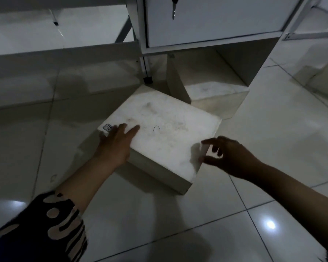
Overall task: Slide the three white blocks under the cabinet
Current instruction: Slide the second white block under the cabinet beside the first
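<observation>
A large white block (pixel 165 129) with a smudged top lies on the tiled floor in front of the white cabinet (pixel 212 21), turned at an angle. My left hand (pixel 117 144) lies flat on its near left corner, fingers spread, next to a small label. My right hand (pixel 227 154) hovers at the block's near right corner, fingers curled and apart, thumb and fingers close to the edge. A second white block (pixel 214 91) sits partly under the cabinet, between its support panels. I see no third block.
A black-footed metal leg (pixel 147 79) stands just beyond the block's far corner. A low white shelf (pixel 64 52) runs to the left. Glossy floor tiles (pixel 273 129) spread to the right and toward me.
</observation>
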